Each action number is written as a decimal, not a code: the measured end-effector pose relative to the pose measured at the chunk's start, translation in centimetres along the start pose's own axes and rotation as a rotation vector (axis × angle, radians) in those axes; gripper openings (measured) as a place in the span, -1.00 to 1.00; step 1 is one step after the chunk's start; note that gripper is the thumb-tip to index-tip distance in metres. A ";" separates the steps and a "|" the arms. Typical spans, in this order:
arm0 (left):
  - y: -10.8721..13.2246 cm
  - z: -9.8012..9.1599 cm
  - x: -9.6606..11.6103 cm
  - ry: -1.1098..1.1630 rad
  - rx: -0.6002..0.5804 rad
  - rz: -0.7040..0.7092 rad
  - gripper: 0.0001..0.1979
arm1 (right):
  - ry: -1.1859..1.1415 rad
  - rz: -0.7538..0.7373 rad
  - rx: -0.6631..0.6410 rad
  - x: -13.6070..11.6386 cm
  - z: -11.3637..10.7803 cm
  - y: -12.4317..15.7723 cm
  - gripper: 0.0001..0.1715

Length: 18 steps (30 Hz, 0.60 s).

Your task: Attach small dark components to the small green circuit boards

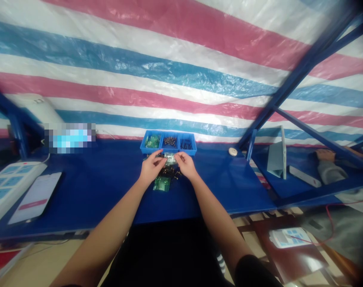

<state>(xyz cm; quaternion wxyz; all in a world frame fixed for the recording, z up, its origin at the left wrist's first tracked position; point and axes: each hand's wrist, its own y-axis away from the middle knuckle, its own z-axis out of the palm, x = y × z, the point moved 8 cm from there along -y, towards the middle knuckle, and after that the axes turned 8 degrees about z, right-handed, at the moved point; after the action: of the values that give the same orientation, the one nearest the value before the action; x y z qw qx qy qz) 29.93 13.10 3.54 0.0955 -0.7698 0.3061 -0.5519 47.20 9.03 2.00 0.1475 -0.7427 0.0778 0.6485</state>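
Note:
Both hands meet over the blue table (103,187), just in front of a row of blue bins (168,144). My left hand (151,165) and my right hand (185,163) each pinch one end of a small clear bag (170,159) with green parts inside. Under the hands lie a green circuit board (161,183) and several small dark screws (169,172). The bins hold green boards, dark screws and dark blue parts, one sort to each.
A phone (36,198) and a white keyed device (8,187) lie at the left. A small round disc (232,151) sits right of the bins. Blue frame struts (292,79) rise at the right. Beyond them stands a tablet (277,155), and another person's arm (329,165) rests there.

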 end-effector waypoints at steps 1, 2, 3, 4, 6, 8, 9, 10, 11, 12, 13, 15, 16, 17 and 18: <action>0.0 0.0 0.0 0.008 -0.003 -0.002 -0.42 | -0.002 -0.008 0.001 0.0 0.0 -0.1 -0.65; 0.0 0.0 -0.1 0.017 -0.003 -0.003 -0.42 | -0.002 -0.020 0.001 -0.1 0.0 -0.1 -0.65; 0.0 0.0 -0.1 0.025 -0.001 -0.004 -0.41 | 0.002 -0.036 0.005 -0.1 -0.1 -0.1 -0.65; 0.0 0.0 -0.2 0.034 0.003 -0.004 -0.41 | 0.008 -0.053 0.015 -0.2 -0.1 -0.1 -0.65; -0.1 -0.1 -0.3 0.053 0.019 0.001 -0.42 | 0.024 -0.079 0.044 -0.4 -0.3 -0.1 -0.66; -0.2 -0.1 -0.4 0.067 0.034 0.010 -0.44 | 0.026 -0.085 0.063 -0.5 -0.5 0.0 -0.67; -0.2 -0.1 -0.5 0.070 0.038 0.016 -0.45 | 0.019 -0.079 0.062 -0.5 -0.5 0.1 -0.67; -0.2 -0.1 -0.5 0.070 0.041 0.021 -0.46 | 0.010 -0.071 0.056 -0.5 -0.4 0.1 -0.67; -0.2 -0.1 -0.5 0.068 0.041 0.024 -0.47 | -0.002 -0.059 0.049 -0.5 -0.4 0.1 -0.67; -0.2 0.0 -0.6 0.064 0.042 0.026 -0.48 | -0.012 -0.043 0.041 -0.5 -0.4 0.2 -0.67; -0.2 0.0 -0.7 0.058 0.043 0.028 -0.49 | -0.021 -0.024 0.033 -0.5 -0.3 0.2 -0.66; -0.3 0.0 -0.8 0.039 0.046 0.031 -0.51 | -0.043 0.019 0.007 -0.4 -0.1 0.2 -0.64; -0.3 -0.1 -0.8 0.025 0.049 0.034 -0.52 | -0.058 0.036 -0.007 -0.3 0.0 0.3 -0.64; -0.3 -0.2 -0.8 0.007 0.052 0.038 -0.53 | -0.075 0.047 -0.020 -0.3 0.1 0.3 -0.63; -0.3 -0.2 -0.8 -0.013 0.057 0.043 -0.54 | -0.089 0.051 -0.029 -0.3 0.2 0.3 -0.63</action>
<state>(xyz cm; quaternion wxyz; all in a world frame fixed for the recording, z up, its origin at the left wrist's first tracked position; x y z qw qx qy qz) 29.66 13.85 3.14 0.1312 -0.7635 0.3060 -0.5534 46.85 8.79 2.26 0.1235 -0.7128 0.0809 0.6856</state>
